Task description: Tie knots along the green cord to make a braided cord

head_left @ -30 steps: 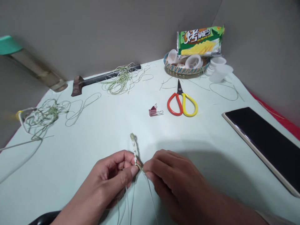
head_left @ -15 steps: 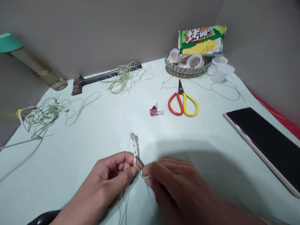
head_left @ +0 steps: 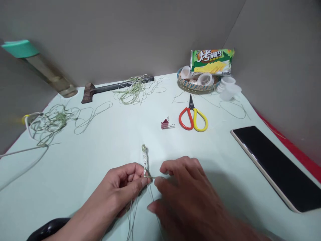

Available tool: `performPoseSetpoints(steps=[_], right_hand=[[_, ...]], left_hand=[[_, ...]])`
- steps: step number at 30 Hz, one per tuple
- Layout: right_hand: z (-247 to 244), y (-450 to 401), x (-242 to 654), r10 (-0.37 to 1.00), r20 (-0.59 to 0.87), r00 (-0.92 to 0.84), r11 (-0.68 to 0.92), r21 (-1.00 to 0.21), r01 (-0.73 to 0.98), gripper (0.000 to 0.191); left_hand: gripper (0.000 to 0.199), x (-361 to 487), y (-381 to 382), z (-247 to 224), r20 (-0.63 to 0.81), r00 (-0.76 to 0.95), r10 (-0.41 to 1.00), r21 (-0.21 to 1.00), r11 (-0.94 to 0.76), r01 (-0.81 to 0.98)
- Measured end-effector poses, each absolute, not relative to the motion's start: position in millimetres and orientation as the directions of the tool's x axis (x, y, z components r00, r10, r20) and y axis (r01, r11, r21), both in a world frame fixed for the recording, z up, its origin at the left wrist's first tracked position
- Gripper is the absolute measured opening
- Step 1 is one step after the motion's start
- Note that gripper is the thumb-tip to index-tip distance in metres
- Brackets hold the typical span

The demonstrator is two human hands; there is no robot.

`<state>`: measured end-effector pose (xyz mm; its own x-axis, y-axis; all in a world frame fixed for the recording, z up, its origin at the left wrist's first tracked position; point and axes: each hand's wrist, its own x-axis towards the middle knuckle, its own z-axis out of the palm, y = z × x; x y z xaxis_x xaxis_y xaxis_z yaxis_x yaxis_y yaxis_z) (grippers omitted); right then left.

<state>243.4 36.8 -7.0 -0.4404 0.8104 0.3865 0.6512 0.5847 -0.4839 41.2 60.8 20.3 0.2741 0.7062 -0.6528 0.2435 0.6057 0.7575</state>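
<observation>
Since half a second ago, the right hand [head_left: 187,190] has loosened its pinch: thumb and fingers now stand apart, a greenish strand [head_left: 152,177] running sideways to them, though I can't tell whether they grip it. Meanwhile the left hand [head_left: 122,190] stays closed, thumb and fingers nipping the lower end of the small braid [head_left: 144,160], nearer the person than the scissors [head_left: 196,117] and left of them. The pink clip [head_left: 165,124] sits just left of the scissors.
</observation>
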Motion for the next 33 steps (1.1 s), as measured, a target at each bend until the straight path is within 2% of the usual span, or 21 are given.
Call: performPoseSetpoints(steps=[2, 4, 5, 8, 16, 19, 21, 23, 26, 30, 33], right_hand=[[-10, 33, 239, 0.804, 0.4, -0.44, 0.589, -0.438, 0.679, 0.012], [-12, 30, 235, 0.807, 0.379, -0.454, 0.586, -0.414, 0.696, 0.002], [-13, 30, 232, 0.812, 0.364, -0.457, 0.581, -0.416, 0.7, 0.008], [-12, 29, 226, 0.841, 0.303, -0.448, 0.54, -0.464, 0.702, 0.019], [1, -4, 249, 0.892, 0.081, -0.446, 0.404, -0.588, 0.701, 0.018], [3, -21, 275, 0.902, -0.126, -0.412, 0.203, -0.719, 0.665, 0.013], [5, -30, 290, 0.932, -0.166, -0.321, 0.08, -0.771, 0.632, 0.014], [8, -34, 297, 0.973, -0.113, -0.2, 0.034, -0.789, 0.613, 0.021], [14, -30, 297, 0.99, 0.101, -0.1, 0.142, -0.727, 0.671, 0.023], [26, -2, 284, 0.867, 0.469, -0.17, 0.421, -0.505, 0.753, 0.016], [30, 26, 273, 0.797, 0.553, -0.244, 0.524, -0.431, 0.734, 0.02]], left_hand=[[0.038, 40, 60, 18, -0.637, 0.28, 0.719, 0.771, 0.594, 0.23], [0.036, 39, 60, 15, -0.62, 0.281, 0.733, 0.785, 0.578, 0.223], [0.035, 38, 60, 14, -0.611, 0.28, 0.74, 0.792, 0.57, 0.221], [0.034, 39, 60, 14, -0.586, 0.279, 0.761, 0.81, 0.542, 0.225], [0.038, 43, 59, 21, -0.539, 0.264, 0.8, 0.837, 0.475, 0.27], [0.037, 45, 60, 22, -0.529, 0.259, 0.808, 0.842, 0.465, 0.273], [0.037, 46, 60, 22, -0.524, 0.255, 0.813, 0.846, 0.46, 0.271], [0.038, 46, 59, 23, -0.517, 0.252, 0.818, 0.849, 0.453, 0.27], [0.038, 46, 58, 24, -0.513, 0.25, 0.821, 0.851, 0.448, 0.274], [0.036, 45, 58, 24, -0.522, 0.252, 0.815, 0.845, 0.454, 0.283], [0.038, 45, 59, 23, -0.521, 0.248, 0.817, 0.844, 0.451, 0.29]])
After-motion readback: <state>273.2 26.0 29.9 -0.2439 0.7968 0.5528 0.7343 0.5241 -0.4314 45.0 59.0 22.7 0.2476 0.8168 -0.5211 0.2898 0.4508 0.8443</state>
